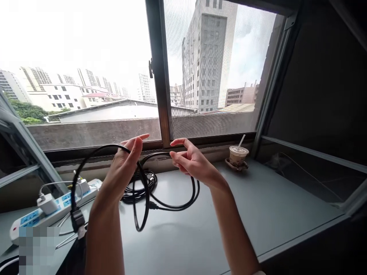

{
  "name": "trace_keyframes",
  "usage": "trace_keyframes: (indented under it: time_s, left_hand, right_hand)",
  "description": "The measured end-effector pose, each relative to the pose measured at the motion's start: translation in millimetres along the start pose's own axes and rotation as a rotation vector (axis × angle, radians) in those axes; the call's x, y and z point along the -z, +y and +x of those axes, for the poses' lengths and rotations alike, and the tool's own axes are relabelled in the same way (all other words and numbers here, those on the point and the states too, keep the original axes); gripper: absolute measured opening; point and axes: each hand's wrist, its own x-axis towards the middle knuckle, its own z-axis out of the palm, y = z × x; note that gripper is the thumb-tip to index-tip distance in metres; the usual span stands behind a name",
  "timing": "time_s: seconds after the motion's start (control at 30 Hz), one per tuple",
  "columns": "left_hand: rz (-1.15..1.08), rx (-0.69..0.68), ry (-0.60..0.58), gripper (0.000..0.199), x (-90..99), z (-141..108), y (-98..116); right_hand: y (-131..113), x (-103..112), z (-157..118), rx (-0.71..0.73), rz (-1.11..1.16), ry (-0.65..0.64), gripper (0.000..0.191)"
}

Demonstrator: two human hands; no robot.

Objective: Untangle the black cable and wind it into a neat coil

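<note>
A black cable point(145, 179) hangs in loose loops between my two hands above the desk. My left hand point(124, 162) has the cable looped across it, held in the crook between thumb and fingers, with the index finger pointing forward. To the right, my right hand point(191, 157) pinches another stretch of the cable between thumb and fingers, and a loop drops below it. One black connector point(78, 219) dangles at the left, beside my left forearm. The other connector point(153, 205) shows below the hands. Behind my left hand, a coiled black cable point(147, 187) lies on the desk.
A white power strip point(59, 206) with plugged-in chargers point(47, 204) and white wires is at the left. A lidded drink cup point(238, 154) with a straw stands at the back right of the grey desk point(258, 214). A window frame point(162, 95) rises behind.
</note>
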Motion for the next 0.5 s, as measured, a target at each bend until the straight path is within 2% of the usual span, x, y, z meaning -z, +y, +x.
trace_keyframes:
  time_s: [0.1,0.2,0.27,0.37,0.43,0.5]
  left_hand:
    - [-0.02,0.037,0.062,0.062,1.7,6.9,-3.6]
    - [-0.094,0.094,0.066,0.065,2.9,6.3,-1.5]
    - [-0.075,0.135,-0.061,0.069,-0.6,0.2,2.3]
    - [0.009,0.204,-0.326,0.077,-14.3,-12.1,7.6]
    - [0.052,0.19,-0.439,0.079,-24.3,-17.2,9.1]
    - [0.093,0.141,-0.474,0.078,-29.3,-18.5,10.1]
  right_hand:
    - [-0.4,10.9,3.0,-0.064,0.046,0.164,0.035]
    - [-5.8,17.3,-1.3,-0.039,0.044,0.269,0.049]
    - [-9.1,14.9,-6.3,0.01,-0.046,0.253,0.062]
    - [-9.5,4.3,-13.0,0.071,-0.298,0.069,0.079]
    - [-6.8,-1.2,-15.4,0.096,-0.44,-0.008,0.073]
    - [-2.9,-1.2,-15.4,0.097,-0.523,0.034,0.056]
